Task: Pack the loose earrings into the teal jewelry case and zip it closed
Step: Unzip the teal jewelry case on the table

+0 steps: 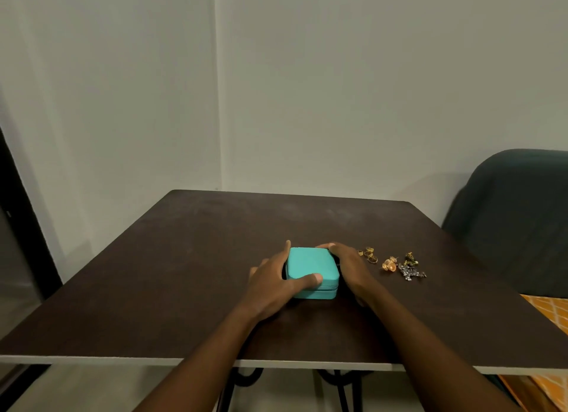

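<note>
I have the teal jewelry case (310,267) sitting flat near the middle of the bench (184,273), lid down, with both hands clamped on it. The left hand (270,285) wraps its left wall, thumb laid across the near top edge and fingers (287,248) reaching up the side. The right hand (347,264) cups the right wall, its fingers curled over the far corner. I judge this two-sided hold is there to steady the case so it won't slide while the zip is worked open.

The loose earrings (390,262) lie in a small scatter on the bench just to the right of the right hand, apart from the case. That keeps them within easy reach once the lid is up. None are packed yet.

I can't find the zip pull. A dark seam runs along the near right edge, so the case looks zipped shut, though the right palm covers that side. The earrings are too small to count. A dark chair (516,212) is cut off at the right.
</note>
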